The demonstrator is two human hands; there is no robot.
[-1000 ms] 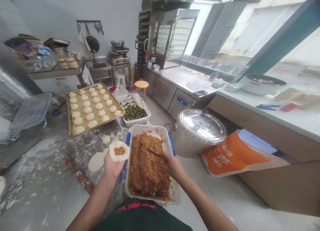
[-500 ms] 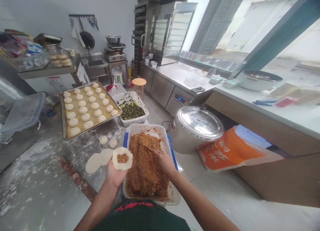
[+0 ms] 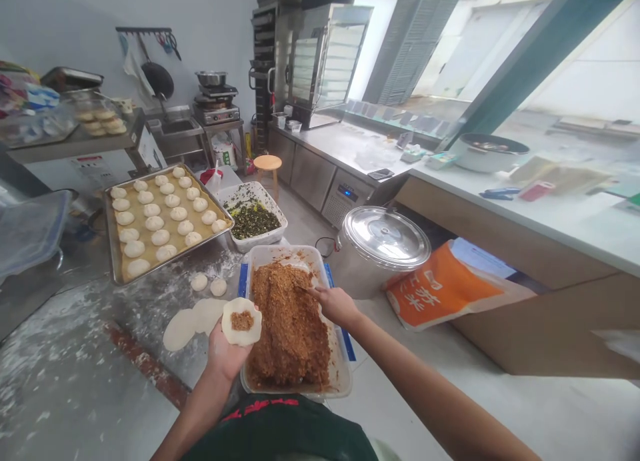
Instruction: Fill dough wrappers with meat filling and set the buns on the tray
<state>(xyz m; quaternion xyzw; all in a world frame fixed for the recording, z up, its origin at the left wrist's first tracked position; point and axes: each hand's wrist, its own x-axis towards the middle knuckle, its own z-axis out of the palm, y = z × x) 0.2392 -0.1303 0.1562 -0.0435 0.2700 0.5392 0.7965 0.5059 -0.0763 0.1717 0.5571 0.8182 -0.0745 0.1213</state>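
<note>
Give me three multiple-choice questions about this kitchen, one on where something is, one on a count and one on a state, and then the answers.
1. Where is the dough wrapper?
A) On the right hand
B) On the left hand
C) On the stool

2. How many loose dough balls lie on the floured worktop below the tray?
A) One
B) Three
C) Two

3. What state is the steel pot in?
A) Its lid is on
B) It is tipped over
C) Its lid lies on the floor

Answers:
1. B: the wrapper rests on that open palm, with filling at its centre.
2. C: two balls sit side by side there.
3. A: the lid sits on top of the upright pot.
</note>
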